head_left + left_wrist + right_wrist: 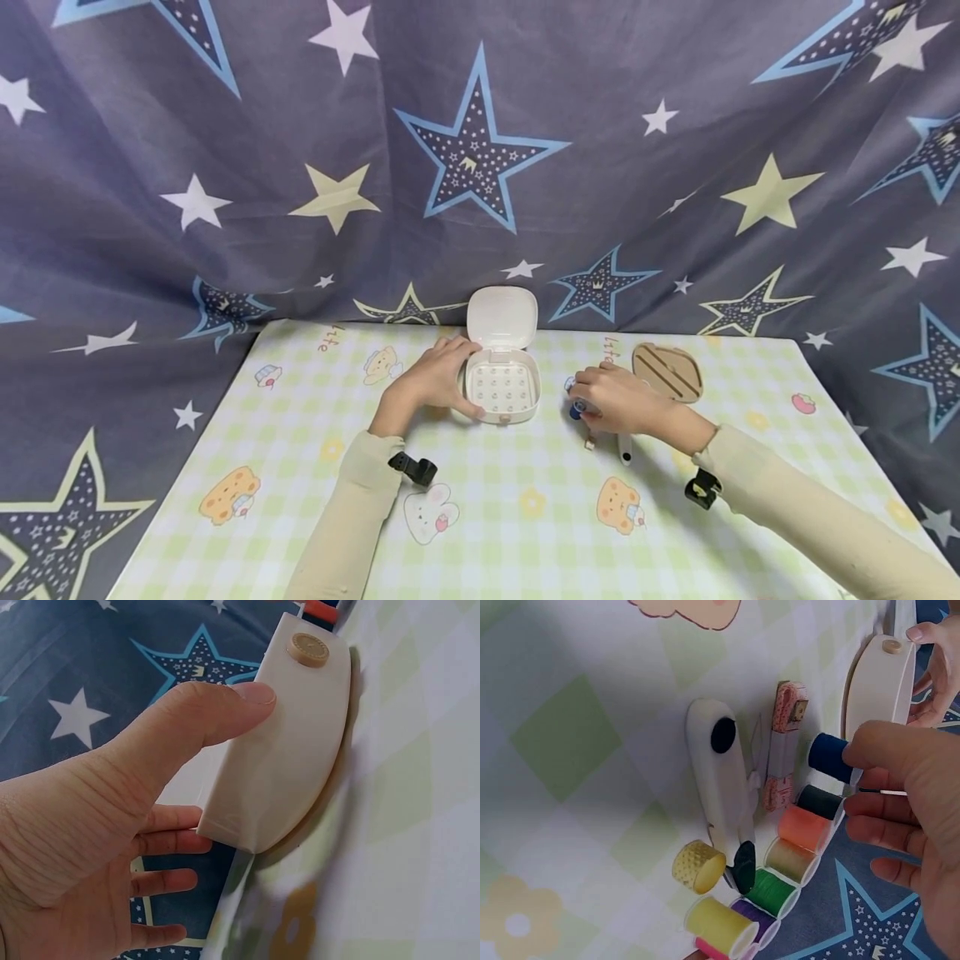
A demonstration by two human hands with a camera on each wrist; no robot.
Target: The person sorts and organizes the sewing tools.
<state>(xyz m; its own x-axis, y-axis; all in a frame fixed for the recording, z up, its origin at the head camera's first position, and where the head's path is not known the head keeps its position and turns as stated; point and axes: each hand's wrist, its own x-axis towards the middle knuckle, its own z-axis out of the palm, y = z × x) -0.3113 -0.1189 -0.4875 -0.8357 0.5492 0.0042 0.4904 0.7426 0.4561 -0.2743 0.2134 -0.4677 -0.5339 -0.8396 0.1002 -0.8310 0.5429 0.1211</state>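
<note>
On the counter (525, 546), the left hand (433, 375) grips the open box (292, 746), thumb against its front, likely to steady it, while the right hand (618, 400) pinches the blue spool (828, 757) near one end beside the other spools (804, 828), probably to keep clear of them.

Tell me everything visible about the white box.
The white box, apparently smooth plastic, has rounded corners and a round tan front button. Its lid stands raised at the back; rows of small studs line its floor. It sits upright on the checked cloth, the left hand holding its left side, thumb on the front.
</note>
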